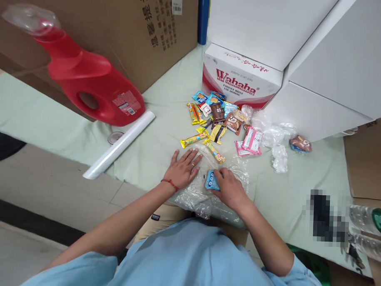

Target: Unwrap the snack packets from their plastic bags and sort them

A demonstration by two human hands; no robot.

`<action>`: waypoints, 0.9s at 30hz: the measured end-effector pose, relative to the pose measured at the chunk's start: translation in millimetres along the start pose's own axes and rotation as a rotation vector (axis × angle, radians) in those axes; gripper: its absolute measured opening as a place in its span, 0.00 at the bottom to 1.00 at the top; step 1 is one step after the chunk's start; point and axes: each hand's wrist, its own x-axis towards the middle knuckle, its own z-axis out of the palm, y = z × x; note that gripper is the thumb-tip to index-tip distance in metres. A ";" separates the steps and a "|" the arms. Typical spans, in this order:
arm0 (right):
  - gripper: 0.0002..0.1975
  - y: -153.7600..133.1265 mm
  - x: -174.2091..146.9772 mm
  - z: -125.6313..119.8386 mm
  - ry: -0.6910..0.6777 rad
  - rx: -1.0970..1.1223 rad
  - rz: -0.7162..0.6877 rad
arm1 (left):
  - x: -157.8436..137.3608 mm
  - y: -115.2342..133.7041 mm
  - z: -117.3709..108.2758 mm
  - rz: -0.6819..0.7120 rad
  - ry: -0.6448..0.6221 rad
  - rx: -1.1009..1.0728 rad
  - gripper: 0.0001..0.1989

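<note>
A clear plastic bag (197, 197) lies crumpled on the cloth-covered surface in front of me. My left hand (184, 168) rests flat on its left part, fingers spread, holding nothing. On the right, my right hand (231, 188) grips a small blue snack packet (212, 180) over the bag. Just beyond my hands are two yellow snack sticks, one on the left (194, 139) and one on the right (214, 150). Behind them several wrapped snacks are heaped, among them a brown packet (233, 124) and a pink-and-white packet (252, 140).
A big red bottle (95, 81) and a white roll (120, 144) are at the left. The Wahaha carton (242, 78) stands behind the snacks. Crumpled clear wrap (280, 137) and another wrapped snack (300, 143) lie to the right. Clear bottles (363, 220) are at the far right.
</note>
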 end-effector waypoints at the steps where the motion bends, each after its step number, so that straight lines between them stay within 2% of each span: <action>1: 0.33 -1.4 -0.9 2.5 0.018 -0.011 -0.005 | -0.1 0.2 0.0 0.001 0.000 0.004 0.27; 4: 0.34 -2.7 -3.3 7.7 0.037 -0.016 -0.050 | -0.5 0.1 -0.1 0.008 0.002 0.010 0.27; 8: 0.34 -3.0 -3.2 6.5 -0.064 -0.024 -0.090 | -1.2 -0.9 -0.1 0.003 0.018 0.004 0.27; 13: 0.33 -1.9 -2.9 -4.4 -0.130 -0.044 0.049 | -2.5 -0.7 2.5 0.007 0.014 -0.003 0.26; 17: 0.33 4.7 -11.1 -9.2 -0.167 -0.056 0.107 | -4.3 1.0 5.6 -0.019 -0.010 -0.008 0.27; 23: 0.32 28.1 -34.6 -22.5 -0.097 0.048 0.165 | -6.1 1.8 7.7 -0.021 -0.021 -0.031 0.27; 27: 0.33 24.1 -30.8 -39.3 -0.011 0.050 0.179 | -6.8 1.2 8.1 -0.017 -0.012 -0.026 0.27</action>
